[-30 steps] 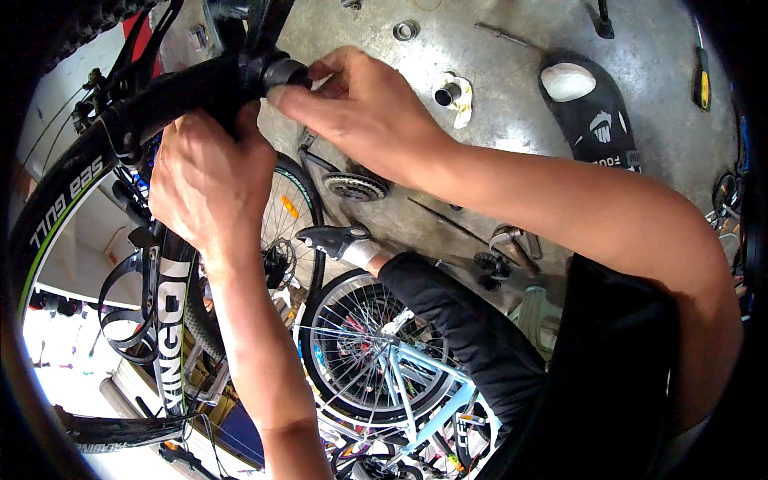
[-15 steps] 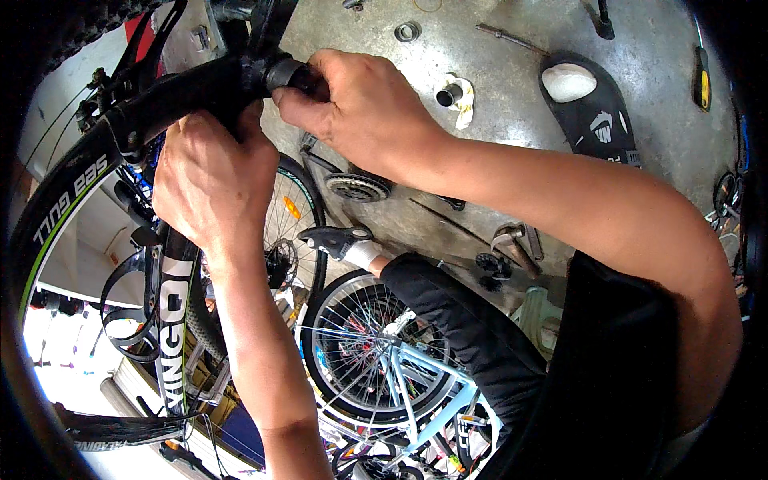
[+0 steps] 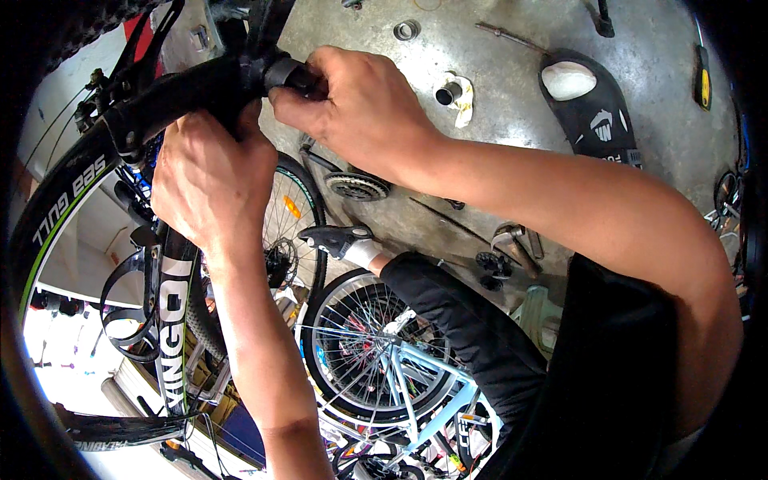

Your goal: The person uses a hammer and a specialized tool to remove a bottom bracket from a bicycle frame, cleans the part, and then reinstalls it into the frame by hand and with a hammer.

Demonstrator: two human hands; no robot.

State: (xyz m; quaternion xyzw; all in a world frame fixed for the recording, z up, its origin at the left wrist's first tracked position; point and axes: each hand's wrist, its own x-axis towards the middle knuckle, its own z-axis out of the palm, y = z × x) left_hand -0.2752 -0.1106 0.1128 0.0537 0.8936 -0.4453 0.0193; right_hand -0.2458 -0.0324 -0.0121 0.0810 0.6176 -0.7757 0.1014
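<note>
A black bicycle frame point(image 3: 172, 100) with white lettering fills the upper left. My left hand point(image 3: 214, 184) is wrapped round it just below the crank shell point(image 3: 276, 74), its fingertips hidden behind the tube. At the shell's open end, my right hand point(image 3: 364, 104) pinches a dark, round bottom bracket part point(image 3: 307, 82) between thumb and fingers. That part lies in line with the shell and meets its end; how deep it sits inside cannot be seen.
On the concrete floor lie a metal ring point(image 3: 406, 30), a black sleeve on a cloth point(image 3: 450, 94), a crankset point(image 3: 357, 186), a hammer point(image 3: 516, 250) and a yellow-handled screwdriver point(image 3: 702, 80). A black slipper point(image 3: 588, 112) lies to the right. A light-blue bicycle point(image 3: 416, 364) stands below.
My right thumb and fingers have shifted slightly on the bottom bracket part, showing a little more of it. My left hand has barely moved.
</note>
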